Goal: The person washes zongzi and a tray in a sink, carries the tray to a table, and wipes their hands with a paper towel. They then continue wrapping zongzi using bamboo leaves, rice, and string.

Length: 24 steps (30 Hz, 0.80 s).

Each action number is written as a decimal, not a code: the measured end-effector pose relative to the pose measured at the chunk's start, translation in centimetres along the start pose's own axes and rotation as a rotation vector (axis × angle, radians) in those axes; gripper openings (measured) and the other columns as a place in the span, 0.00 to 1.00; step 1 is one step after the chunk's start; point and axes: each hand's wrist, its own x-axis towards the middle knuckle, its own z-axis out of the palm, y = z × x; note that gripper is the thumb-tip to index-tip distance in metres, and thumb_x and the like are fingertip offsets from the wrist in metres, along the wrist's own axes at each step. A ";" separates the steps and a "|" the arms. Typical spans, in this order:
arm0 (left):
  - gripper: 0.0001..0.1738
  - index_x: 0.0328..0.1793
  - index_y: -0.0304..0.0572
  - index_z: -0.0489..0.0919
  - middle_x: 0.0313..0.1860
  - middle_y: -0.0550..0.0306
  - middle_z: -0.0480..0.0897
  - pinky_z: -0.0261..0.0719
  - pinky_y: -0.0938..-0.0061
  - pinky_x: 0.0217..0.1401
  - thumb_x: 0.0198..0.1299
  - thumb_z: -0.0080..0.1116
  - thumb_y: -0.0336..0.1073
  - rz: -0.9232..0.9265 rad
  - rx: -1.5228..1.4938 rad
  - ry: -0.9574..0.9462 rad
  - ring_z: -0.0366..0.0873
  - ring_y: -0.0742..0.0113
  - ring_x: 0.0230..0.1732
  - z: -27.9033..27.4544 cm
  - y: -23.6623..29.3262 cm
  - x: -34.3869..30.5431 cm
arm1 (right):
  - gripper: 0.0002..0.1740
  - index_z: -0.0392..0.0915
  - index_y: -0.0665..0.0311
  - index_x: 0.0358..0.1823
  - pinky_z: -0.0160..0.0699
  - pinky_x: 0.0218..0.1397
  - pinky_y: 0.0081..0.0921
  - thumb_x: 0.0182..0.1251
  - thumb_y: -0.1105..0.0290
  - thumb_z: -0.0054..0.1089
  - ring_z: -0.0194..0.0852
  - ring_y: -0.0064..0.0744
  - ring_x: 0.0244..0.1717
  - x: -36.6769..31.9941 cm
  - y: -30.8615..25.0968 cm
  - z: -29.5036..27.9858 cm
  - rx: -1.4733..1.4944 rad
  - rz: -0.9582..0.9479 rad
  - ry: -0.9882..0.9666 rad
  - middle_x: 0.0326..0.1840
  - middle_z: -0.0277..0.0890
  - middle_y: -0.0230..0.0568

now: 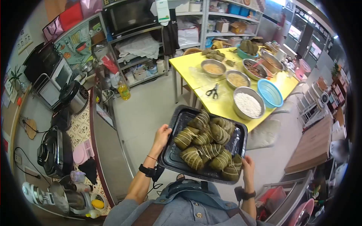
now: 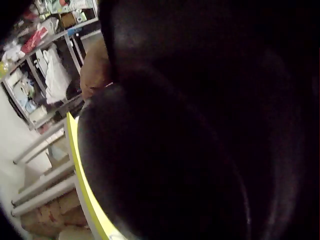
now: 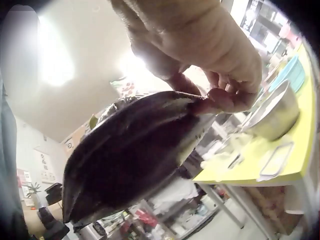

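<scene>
Both hands carry a black tray (image 1: 171, 150) in front of the body, in the head view. Several zongzi (image 1: 192, 158), wrapped in dark green leaves and tied with pale string, are piled on it. My left hand (image 1: 162, 136) grips the tray's left rim. At the right corner, my right hand (image 1: 249, 170) holds the rim. Seen from below in the right wrist view, the fingers (image 3: 227, 97) pinch the edge of the tray (image 3: 125, 155). In the left wrist view the dark tray (image 2: 165, 165) covers most of the picture, and only part of the left hand (image 2: 96, 70) shows.
Beyond the tray stands a yellow table (image 1: 188, 73) with a bowl of white rice (image 1: 249, 103), a blue basin (image 1: 270, 93), black scissors (image 1: 212, 92) and several other bowls. A counter (image 1: 81, 130) with appliances runs along the left. An oil bottle (image 1: 123, 90) stands on the floor.
</scene>
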 end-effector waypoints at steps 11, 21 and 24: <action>0.03 0.31 0.41 0.72 0.27 0.69 0.69 0.63 0.82 0.38 0.57 0.51 0.29 -0.136 -0.064 0.373 0.64 0.78 0.32 -19.1 -4.5 16.9 | 0.18 0.73 0.78 0.45 0.70 0.38 0.23 0.55 0.72 0.56 0.74 0.29 0.34 24.1 -2.7 31.3 -0.270 -0.019 -0.501 0.32 0.78 0.44; 0.05 0.30 0.41 0.68 0.28 0.68 0.65 0.61 0.79 0.39 0.58 0.51 0.30 -0.144 -0.139 0.504 0.61 0.76 0.33 -20.2 -7.1 49.2 | 0.13 0.78 0.68 0.33 0.73 0.39 0.33 0.53 0.65 0.56 0.77 0.46 0.33 54.7 -4.9 52.8 -0.586 -0.246 -0.468 0.30 0.78 0.53; 0.06 0.30 0.43 0.67 0.30 0.69 0.65 0.61 0.80 0.40 0.59 0.51 0.30 -0.117 -0.174 0.441 0.60 0.77 0.35 -17.6 -9.6 59.1 | 0.14 0.80 0.65 0.38 0.75 0.46 0.36 0.53 0.65 0.55 0.78 0.50 0.41 64.0 -7.5 56.1 -0.788 -0.241 -0.400 0.36 0.78 0.54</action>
